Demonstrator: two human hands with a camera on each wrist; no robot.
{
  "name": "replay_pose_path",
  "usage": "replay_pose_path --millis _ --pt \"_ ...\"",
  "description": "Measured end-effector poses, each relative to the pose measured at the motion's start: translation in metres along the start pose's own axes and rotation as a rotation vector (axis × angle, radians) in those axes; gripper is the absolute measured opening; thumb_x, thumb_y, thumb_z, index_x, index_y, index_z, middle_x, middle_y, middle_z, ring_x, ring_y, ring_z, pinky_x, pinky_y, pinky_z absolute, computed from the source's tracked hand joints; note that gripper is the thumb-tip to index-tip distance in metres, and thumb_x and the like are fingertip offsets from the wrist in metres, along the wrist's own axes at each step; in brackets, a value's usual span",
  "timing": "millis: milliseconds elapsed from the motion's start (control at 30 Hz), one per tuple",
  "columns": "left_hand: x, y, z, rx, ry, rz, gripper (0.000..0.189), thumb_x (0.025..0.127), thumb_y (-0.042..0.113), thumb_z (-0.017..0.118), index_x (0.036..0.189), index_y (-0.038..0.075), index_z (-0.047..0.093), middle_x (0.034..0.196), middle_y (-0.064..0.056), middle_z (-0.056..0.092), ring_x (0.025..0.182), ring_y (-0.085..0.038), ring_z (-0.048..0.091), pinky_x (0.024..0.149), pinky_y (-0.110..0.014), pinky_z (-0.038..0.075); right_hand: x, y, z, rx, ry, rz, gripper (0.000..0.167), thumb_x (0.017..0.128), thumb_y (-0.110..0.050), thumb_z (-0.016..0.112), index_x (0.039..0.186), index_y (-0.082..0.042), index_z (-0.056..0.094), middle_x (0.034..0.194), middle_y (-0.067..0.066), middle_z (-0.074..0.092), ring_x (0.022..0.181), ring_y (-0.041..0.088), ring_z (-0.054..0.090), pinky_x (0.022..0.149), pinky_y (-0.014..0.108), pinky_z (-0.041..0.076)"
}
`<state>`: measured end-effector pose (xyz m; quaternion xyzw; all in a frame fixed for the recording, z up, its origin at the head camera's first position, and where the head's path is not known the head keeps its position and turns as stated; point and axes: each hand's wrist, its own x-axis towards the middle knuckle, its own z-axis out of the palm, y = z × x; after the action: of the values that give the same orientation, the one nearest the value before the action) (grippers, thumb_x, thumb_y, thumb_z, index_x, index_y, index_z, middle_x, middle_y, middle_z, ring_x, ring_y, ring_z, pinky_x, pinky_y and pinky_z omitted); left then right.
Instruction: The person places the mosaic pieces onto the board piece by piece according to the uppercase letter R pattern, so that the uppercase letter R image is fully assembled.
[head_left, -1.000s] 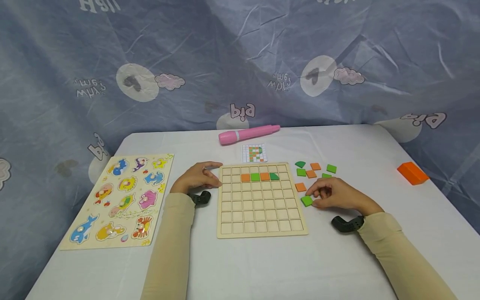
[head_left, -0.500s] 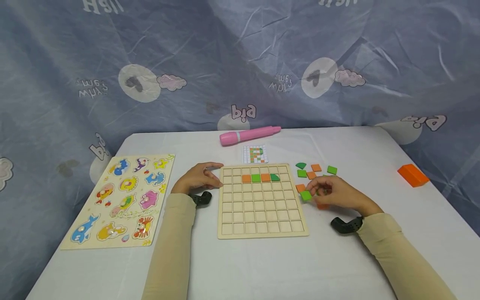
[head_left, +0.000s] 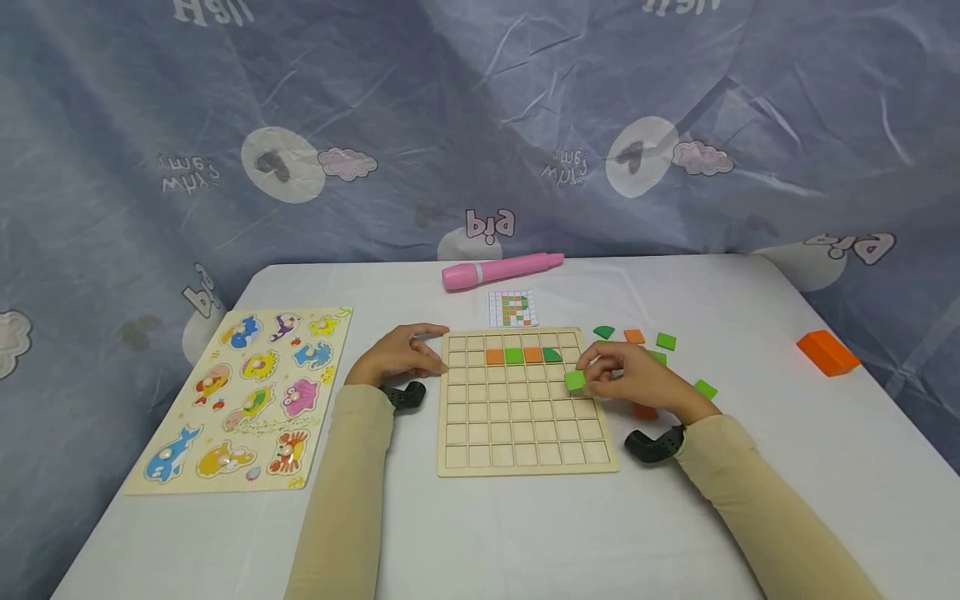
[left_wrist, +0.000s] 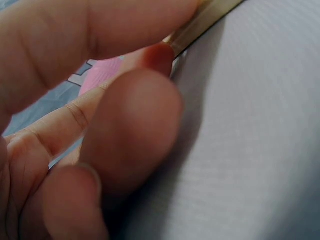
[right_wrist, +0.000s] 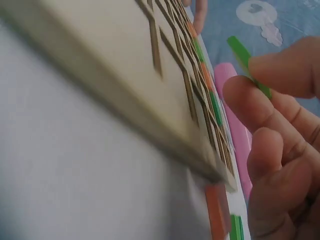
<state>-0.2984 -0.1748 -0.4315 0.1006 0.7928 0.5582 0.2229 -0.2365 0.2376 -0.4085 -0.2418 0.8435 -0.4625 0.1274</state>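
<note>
A blue-grey backdrop (head_left: 420,100) printed with clouds and lettering hung, on my feed, behind a white-covered table (head_left: 480,542). On the left of it I had a sea-animal puzzle board (head_left: 217,485); at the centre lay a wooden grid board (head_left: 525,410).

I watched the left hand (head_left: 401,354) touch the grid board's left edge with loose fingers, grasping nothing. The right hand (head_left: 630,375) pinched a green square tile (head_left: 574,381) between thumb and fingertips, and my right wrist view showed that tile raised and tilted above the board, near its right side.

Beyond the board I saw a pink pen-shaped toy (head_left: 502,271), and far right an orange block (head_left: 828,353). A small pattern card (head_left: 513,308) lay between board and toy.

In the second row from the far edge I counted an orange tile (head_left: 495,357), a green tile (head_left: 513,356), another orange one and a dark green quarter-circle (head_left: 552,356). Loose tiles (head_left: 666,341) lay right of the board, some partly hidden by the right hand.
</note>
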Motion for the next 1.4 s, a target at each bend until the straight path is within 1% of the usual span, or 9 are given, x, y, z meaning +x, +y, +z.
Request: replay_pose_path --millis 67,133,300,533,667,767,967,1133,1400 --pt "0.0 0.0 0.0 0.004 0.001 0.001 0.079 0.086 -0.003 0.085 0.158 0.0 0.052 0.079 0.0 0.075 0.065 -0.011 0.062 0.064 -0.025 0.051 0.006 -0.003 0.005 0.018 -0.001 0.001 0.027 0.093 -0.003 0.083 0.116 0.004 0.069 0.094 0.007 0.078 0.087 0.009 0.066 0.084 0.024 0.053" --pt "0.0 0.001 -0.001 0.007 0.003 0.002 0.079 0.086 -0.004 0.085 0.158 0.0 0.052 0.078 0.0 0.074 0.065 -0.011 0.061 0.064 -0.025 0.05 0.011 -0.006 0.011 0.027 0.003 0.029 0.026 0.094 -0.004 0.082 0.116 0.003 0.069 0.096 0.007 0.079 0.091 0.01 0.067 0.085 0.024 0.052" --pt "0.002 0.0 -0.001 0.002 0.002 -0.003 0.08 0.086 -0.004 0.085 0.158 0.0 0.052 0.078 0.0 0.075 0.064 -0.011 0.062 0.064 -0.025 0.051 0.025 -0.012 0.022 -0.02 0.014 0.051 0.024 0.095 -0.007 0.08 0.116 0.001 0.071 0.096 0.006 0.081 0.095 0.012 0.066 0.086 0.026 0.049" --pt "0.002 0.0 -0.001 -0.005 -0.001 -0.006 0.079 0.087 -0.005 0.084 0.158 0.0 0.052 0.078 0.0 0.075 0.064 -0.01 0.062 0.063 -0.024 0.05 0.042 -0.021 0.034 -0.06 0.003 0.019 0.022 0.096 -0.008 0.079 0.114 0.002 0.071 0.089 0.005 0.079 0.074 0.011 0.057 0.076 0.028 0.047" --pt "0.002 0.0 -0.001 0.003 -0.005 -0.001 0.078 0.087 -0.005 0.084 0.158 0.0 0.051 0.077 0.001 0.074 0.064 -0.01 0.061 0.063 -0.024 0.05 0.05 -0.024 0.04 -0.055 -0.006 -0.011 0.022 0.097 -0.006 0.078 0.115 0.005 0.071 0.092 0.004 0.078 0.081 0.013 0.065 0.082 0.028 0.053" --pt "0.003 0.001 -0.001 0.008 -0.005 0.0 0.078 0.087 -0.005 0.084 0.158 0.0 0.052 0.077 0.001 0.074 0.064 -0.01 0.061 0.064 -0.025 0.051 0.055 -0.024 0.044 -0.069 0.001 -0.011 0.02 0.096 -0.005 0.079 0.114 0.003 0.073 0.093 0.002 0.076 0.086 0.014 0.066 0.084 0.027 0.054" --pt "0.004 0.001 -0.001 0.01 -0.004 0.001 0.079 0.086 -0.003 0.085 0.158 0.0 0.052 0.08 0.0 0.076 0.067 -0.011 0.065 0.065 -0.026 0.053 0.063 -0.027 0.05 -0.109 0.018 -0.003 0.015 0.094 -0.005 0.08 0.107 -0.001 0.074 0.085 -0.001 0.069 0.075 0.015 0.058 0.077 0.03 0.05" --pt "0.003 0.001 -0.001 0.006 -0.001 -0.001 0.079 0.086 -0.004 0.085 0.158 0.001 0.053 0.079 0.001 0.076 0.067 -0.011 0.065 0.066 -0.026 0.053 0.068 -0.032 0.055 -0.117 0.021 0.031 0.014 0.094 -0.005 0.08 0.106 -0.001 0.075 0.08 -0.002 0.069 0.073 0.014 0.059 0.079 0.034 0.05" --pt "0.002 0.0 -0.002 0.026 0.002 0.01 0.079 0.087 -0.002 0.085 0.158 0.0 0.052 0.08 0.001 0.076 0.068 -0.01 0.065 0.067 -0.025 0.053 0.077 -0.04 0.067 -0.173 0.023 0.04 0.015 0.094 -0.006 0.081 0.106 -0.002 0.075 0.078 -0.002 0.069 0.068 0.012 0.054 0.073 0.032 0.047"
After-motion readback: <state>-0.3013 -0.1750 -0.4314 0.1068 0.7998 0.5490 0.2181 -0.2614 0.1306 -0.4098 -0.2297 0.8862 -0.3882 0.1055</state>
